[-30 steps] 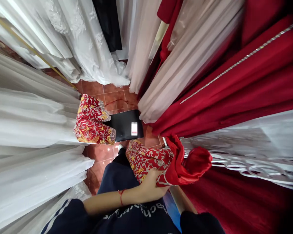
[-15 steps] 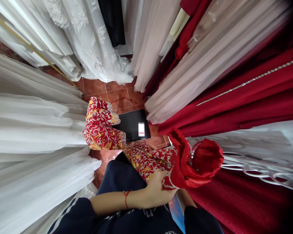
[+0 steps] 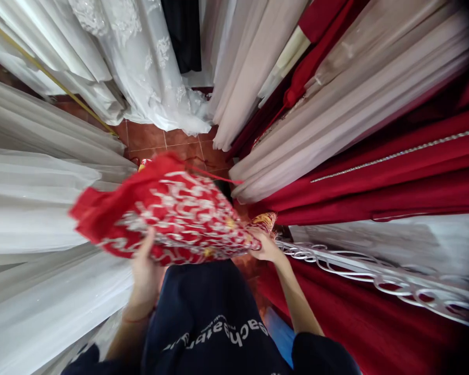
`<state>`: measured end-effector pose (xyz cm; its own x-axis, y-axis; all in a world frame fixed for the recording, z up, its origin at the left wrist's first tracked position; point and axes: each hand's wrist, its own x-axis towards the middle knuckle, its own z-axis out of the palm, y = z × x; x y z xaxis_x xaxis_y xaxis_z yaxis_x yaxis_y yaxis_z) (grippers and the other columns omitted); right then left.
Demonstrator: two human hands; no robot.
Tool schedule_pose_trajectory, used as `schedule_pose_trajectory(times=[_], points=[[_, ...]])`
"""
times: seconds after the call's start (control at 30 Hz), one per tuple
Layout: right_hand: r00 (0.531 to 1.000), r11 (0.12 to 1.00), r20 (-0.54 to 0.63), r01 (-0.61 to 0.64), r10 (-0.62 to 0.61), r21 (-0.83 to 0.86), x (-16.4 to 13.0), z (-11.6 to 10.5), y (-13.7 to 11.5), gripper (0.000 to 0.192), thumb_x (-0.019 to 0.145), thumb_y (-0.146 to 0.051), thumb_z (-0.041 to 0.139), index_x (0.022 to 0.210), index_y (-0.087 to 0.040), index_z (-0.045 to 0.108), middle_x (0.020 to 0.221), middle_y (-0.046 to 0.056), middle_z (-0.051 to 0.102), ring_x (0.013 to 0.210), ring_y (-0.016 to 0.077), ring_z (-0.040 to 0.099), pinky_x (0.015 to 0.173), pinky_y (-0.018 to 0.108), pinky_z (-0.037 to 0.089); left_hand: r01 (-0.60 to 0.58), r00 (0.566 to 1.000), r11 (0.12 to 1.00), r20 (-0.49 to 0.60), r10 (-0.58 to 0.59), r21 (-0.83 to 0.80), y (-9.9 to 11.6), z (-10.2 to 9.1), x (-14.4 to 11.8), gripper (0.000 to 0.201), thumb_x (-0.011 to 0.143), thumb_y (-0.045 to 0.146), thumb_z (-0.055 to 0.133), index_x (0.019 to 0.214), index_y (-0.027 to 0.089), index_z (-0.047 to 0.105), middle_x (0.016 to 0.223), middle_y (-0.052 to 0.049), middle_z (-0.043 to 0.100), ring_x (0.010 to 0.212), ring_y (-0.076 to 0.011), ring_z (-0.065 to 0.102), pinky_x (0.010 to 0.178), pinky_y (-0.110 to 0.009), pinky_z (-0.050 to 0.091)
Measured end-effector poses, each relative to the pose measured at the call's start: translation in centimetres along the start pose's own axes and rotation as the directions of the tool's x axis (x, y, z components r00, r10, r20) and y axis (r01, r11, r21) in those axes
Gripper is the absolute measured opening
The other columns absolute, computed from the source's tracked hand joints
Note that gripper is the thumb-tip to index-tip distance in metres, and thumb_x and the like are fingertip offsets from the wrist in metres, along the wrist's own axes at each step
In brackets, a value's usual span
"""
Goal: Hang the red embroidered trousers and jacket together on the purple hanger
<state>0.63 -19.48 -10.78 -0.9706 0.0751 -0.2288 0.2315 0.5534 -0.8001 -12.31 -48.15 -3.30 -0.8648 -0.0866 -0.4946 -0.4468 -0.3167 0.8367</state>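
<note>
Hands: your left hand (image 3: 145,271) at 7 o'clock and right hand (image 3: 266,247) at 4 o'clock both grasp crumpled, silver-embroidered red fabric (image 3: 172,219).

A patterned garment (image 3: 180,219) is held between the left hand (image 3: 146,271) and right hand (image 3: 266,249). Hanging gowns (image 3: 42,208) are ranged left, dresses (image 3: 375,172) right, above the floor (image 3: 168,143).

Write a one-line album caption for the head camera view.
Both hands, left hand and right hand, hold a red patterned garment between hanging white gowns and red gowns.
</note>
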Motion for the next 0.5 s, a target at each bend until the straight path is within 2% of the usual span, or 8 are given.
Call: schedule_pose_trajectory(times=[0.07, 0.13, 0.2, 0.27, 0.3, 0.37, 0.43, 0.5], points=[[0.984, 0.991, 0.128, 0.13, -0.125, -0.03, 3.3, 0.9, -1.3, 0.024, 0.067, -0.036, 0.081, 0.079, -0.019, 0.069, 0.085, 0.005, 0.072, 0.09, 0.0227, 0.067, 0.102, 0.042, 0.046, -0.13, 0.979, 0.991, -0.159, 0.128, -0.006, 2.3, -2.5, 2.5, 0.033, 0.078, 0.043, 0.075, 0.107, 0.029, 0.071, 0.125, 0.009, 0.072, 0.136, -0.0256, 0.053, 0.121, -0.048, 0.04], [0.953, 0.976, 0.213, 0.22, -0.214, -0.004, 7.2, 2.5, -3.2, 0.022, 0.073, -0.038, 0.077, 0.077, -0.019, 0.068, 0.075, 0.001, 0.068, 0.075, 0.0181, 0.063, 0.086, 0.032, 0.049, -0.283, 0.919, 0.956, -0.262, 0.293, 0.077, 4.6, -5.1, 4.5, 0.027, 0.08, 0.04, 0.073, 0.106, 0.032, 0.07, 0.129, 0.018, 0.068, 0.142, -0.0221, 0.046, 0.126, -0.045, 0.032], [0.915, 0.961, 0.3, 0.235, -0.268, 0.143, 11.3, 4.8, -5.0, 0.028, 0.079, -0.043, 0.072, 0.078, -0.016, 0.068, 0.067, -0.003, 0.062, 0.063, 0.0137, 0.055, 0.067, 0.025, 0.044, -0.408, 0.852, 0.892, -0.269, 0.449, 0.196, 6.5, -7.6, 6.4, 0.028, 0.079, 0.035, 0.07, 0.107, 0.034, 0.068, 0.132, 0.023, 0.065, 0.143, -0.0206, 0.044, 0.127, -0.045, 0.025], [0.892, 0.93, 0.345, 0.182, -0.293, 0.32, 14.8, 7.7, -6.3, 0.036, 0.078, -0.049, 0.073, 0.071, -0.014, 0.066, 0.062, -0.005, 0.057, 0.061, 0.0113, 0.049, 0.061, 0.022, 0.038, -0.48, 0.794, 0.826, -0.253, 0.553, 0.295, 7.6, -9.6, 8.5, 0.032, 0.081, 0.036, 0.06, 0.113, 0.034, 0.065, 0.134, 0.023, 0.063, 0.142, -0.0204, 0.044, 0.126, -0.048, 0.025], [0.898, 0.911, 0.335, 0.145, -0.286, 0.387, 16.2, 9.2, -6.7, 0.039, 0.076, -0.051, 0.075, 0.069, -0.014, 0.064, 0.061, -0.005, 0.056, 0.06, 0.0108, 0.047, 0.06, 0.022, 0.037, -0.489, 0.781, 0.805, -0.243, 0.576, 0.336, 7.8, -10.5, 9.6, 0.034, 0.083, 0.039, 0.054, 0.116, 0.034, 0.063, 0.133, 0.022, 0.064, 0.14, -0.0205, 0.046, 0.124, -0.049, 0.027], [0.906, 0.89, 0.321, 0.114, -0.276, 0.442, 18.3, 12.3, -6.9, 0.042, 0.075, -0.054, 0.075, 0.07, -0.014, 0.065, 0.063, -0.004, 0.059, 0.062, 0.0112, 0.048, 0.06, 0.022, 0.038, -0.471, 0.788, 0.812, -0.251, 0.563, 0.344, 7.0, -11.7, 11.9, 0.042, 0.088, 0.049, 0.041, 0.121, 0.032, 0.059, 0.127, 0.017, 0.068, 0.134, -0.0205, 0.052, 0.12, -0.049, 0.035], [0.919, 0.876, 0.296, 0.098, -0.262, 0.471, 19.4, 14.9, -6.5, 0.043, 0.077, -0.055, 0.073, 0.08, -0.012, 0.068, 0.072, -0.002, 0.066, 0.068, 0.0133, 0.053, 0.066, 0.023, 0.043, -0.381, 0.854, 0.89, -0.274, 0.442, 0.25, 4.8, -12.3, 13.7, 0.05, 0.088, 0.058, 0.037, 0.121, 0.027, 0.059, 0.12, 0.01, 0.072, 0.128, -0.0197, 0.056, 0.115, -0.045, 0.04], [0.93, 0.862, 0.272, 0.084, -0.249, 0.501, 19.6, 16.7, -5.9, 0.045, 0.081, -0.055, 0.07, 0.094, -0.011, 0.069, 0.086, 0.002, 0.072, 0.077, 0.0163, 0.059, 0.075, 0.026, 0.047, -0.26, 0.91, 0.949, -0.283, 0.302, 0.177, 1.2, -12.5, 14.6, 0.053, 0.086, 0.063, 0.044, 0.115, 0.022, 0.061, 0.115, 0.003, 0.074, 0.122, -0.021, 0.061, 0.108, -0.042, 0.046]])
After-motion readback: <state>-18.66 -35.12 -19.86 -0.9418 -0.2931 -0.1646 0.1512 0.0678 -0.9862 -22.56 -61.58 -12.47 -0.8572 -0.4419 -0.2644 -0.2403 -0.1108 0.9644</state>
